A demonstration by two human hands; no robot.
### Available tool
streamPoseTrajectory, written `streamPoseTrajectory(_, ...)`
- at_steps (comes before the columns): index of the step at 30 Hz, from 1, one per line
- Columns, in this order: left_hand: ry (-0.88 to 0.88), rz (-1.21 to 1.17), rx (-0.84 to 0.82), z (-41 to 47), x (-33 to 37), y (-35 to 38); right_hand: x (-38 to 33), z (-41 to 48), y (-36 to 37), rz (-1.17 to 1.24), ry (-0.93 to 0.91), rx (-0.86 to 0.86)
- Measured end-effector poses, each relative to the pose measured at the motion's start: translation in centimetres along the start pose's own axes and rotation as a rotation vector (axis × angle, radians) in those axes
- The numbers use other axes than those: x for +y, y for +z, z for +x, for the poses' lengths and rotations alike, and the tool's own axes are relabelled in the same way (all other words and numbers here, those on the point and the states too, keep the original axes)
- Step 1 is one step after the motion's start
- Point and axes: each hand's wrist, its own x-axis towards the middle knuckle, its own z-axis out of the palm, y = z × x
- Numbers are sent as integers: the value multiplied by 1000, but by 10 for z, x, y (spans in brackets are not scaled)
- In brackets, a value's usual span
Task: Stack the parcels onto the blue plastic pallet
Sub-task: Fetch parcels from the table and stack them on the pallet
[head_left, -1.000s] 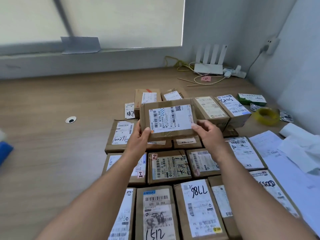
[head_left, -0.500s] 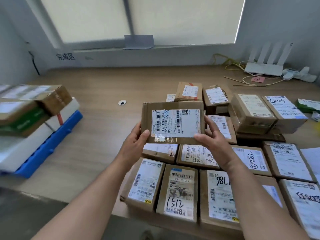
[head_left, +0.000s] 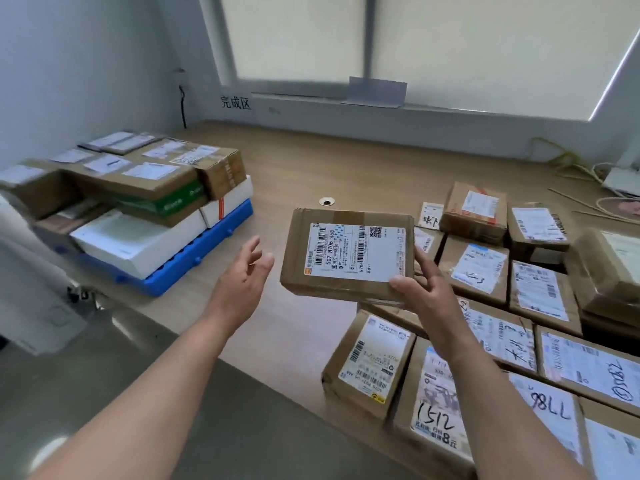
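Note:
A flat brown cardboard parcel [head_left: 346, 254] with a white shipping label hangs in the air at centre, gripped at its right end by my right hand [head_left: 426, 289], thumb on top. My left hand [head_left: 244, 275] hovers just left of the parcel with fingers spread, not touching it. The blue plastic pallet [head_left: 204, 254] lies at the left on the wooden table, loaded with stacked parcels [head_left: 138, 188], white and brown, in roughly three layers.
Several labelled cardboard parcels [head_left: 485, 341] cover the right part of the wooden table [head_left: 346, 168]. A small round grommet [head_left: 326, 201] sits mid-table. Cables and a white device [head_left: 620, 178] lie at the far right. The table's front edge runs diagonally below my left forearm.
My view has swung left, bringing the pallet and its stack into sight. The parcel has moved left with my right hand, and my left hand has let go of it.

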Motion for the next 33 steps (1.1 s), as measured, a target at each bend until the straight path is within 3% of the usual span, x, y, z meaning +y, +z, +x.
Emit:
streamPoseTrajectory(13,98,524,243,9,-133,-193,-4,18,225,-58,15,-151)
streamPoseTrajectory(25,-47,604,351,13,-249,-334,21,44,407,-43,49,-193)
streamPoseTrajectory(33,-65,645,355,61,-295,-382,40,95,486,-24,91,-196)
